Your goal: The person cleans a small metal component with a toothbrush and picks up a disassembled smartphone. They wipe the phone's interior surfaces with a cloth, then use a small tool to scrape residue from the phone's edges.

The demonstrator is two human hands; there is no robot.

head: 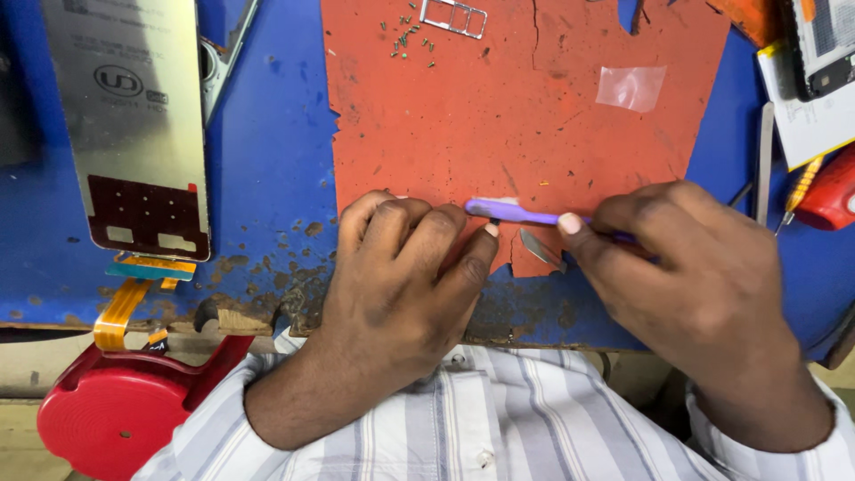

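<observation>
On the red mat (534, 116), right hand (704, 267) grips purple tool (512, 212); left hand (401, 267) perhaps steadies it

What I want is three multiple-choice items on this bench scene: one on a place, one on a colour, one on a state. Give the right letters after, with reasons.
1. Where do the tiny loose screws lie?
A. on the torn red rubber mat, near its top edge
B. on the round red plastic case
C. on the striped shirt

2. What colour is the slim plastic tool between the hands?
A. green
B. purple
C. white

3. How does the right hand stand to that tool?
A. it lies flat, away from it
B. it grips the tool's handle end
C. it only hovers above

Answers: 1 A, the screws are scattered beside the small metal card tray on the mat. 2 B, its shaft shows purple. 3 B, the fingers close round the handle while the left hand presses down at the tip.
</observation>
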